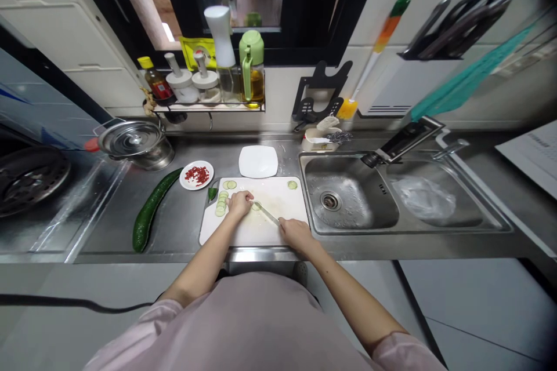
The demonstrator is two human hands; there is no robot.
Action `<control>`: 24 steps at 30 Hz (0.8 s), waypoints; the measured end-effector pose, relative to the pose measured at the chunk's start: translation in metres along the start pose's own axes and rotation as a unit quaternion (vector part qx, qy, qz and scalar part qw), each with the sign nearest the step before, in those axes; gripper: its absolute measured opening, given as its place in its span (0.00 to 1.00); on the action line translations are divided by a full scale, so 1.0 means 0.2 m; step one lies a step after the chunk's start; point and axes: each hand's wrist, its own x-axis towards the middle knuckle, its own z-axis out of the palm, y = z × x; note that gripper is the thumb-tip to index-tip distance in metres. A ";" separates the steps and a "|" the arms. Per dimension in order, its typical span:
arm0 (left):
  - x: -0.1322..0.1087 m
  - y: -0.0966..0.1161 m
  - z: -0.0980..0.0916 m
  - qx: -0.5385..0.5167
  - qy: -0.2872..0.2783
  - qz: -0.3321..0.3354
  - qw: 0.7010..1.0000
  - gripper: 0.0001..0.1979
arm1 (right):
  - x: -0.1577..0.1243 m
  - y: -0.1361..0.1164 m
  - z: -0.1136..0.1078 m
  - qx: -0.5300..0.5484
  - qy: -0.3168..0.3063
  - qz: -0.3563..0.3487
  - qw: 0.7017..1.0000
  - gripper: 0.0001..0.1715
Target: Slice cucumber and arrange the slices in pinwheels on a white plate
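Observation:
My right hand [297,234] is wrapped round the handle of a knife [268,215], its blade pointing left over a white cutting board [278,237]. Beside the blade tip lies a pale cucumber slice [256,206]. My left hand [239,204] rests on the board with fingers bent together near that tip; anything between them is too small to make out. Left of it runs an overlapping row of cucumber slices [221,205], with a few more slices [229,184] behind. Another small group of slices [292,185] lies at the far right corner. A dark green cucumber end [212,193] sits at the left edge.
A whole cucumber [150,217] and a plate of chopped red pieces [196,164] lie left, near a lidded steel pot [143,145]. Behind the board is a white dish [258,161]. A double sink [348,197] is right; bottles stand on a shelf [209,108].

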 end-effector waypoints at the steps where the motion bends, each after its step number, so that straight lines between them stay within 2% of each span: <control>1: 0.00 0.00 0.00 0.001 -0.001 0.000 1.000 0.08 | 0.00 0.00 0.00 0.001 -0.004 -0.002 1.000 0.19; 10: 0.00 0.00 0.00 0.000 -0.006 -0.008 1.000 0.08 | 0.03 -0.02 -0.02 0.023 -0.033 -0.006 0.999 0.19; 24: 0.00 0.01 -0.01 -0.002 -0.012 -0.011 1.000 0.07 | 0.05 -0.04 -0.03 0.026 -0.036 0.001 0.999 0.20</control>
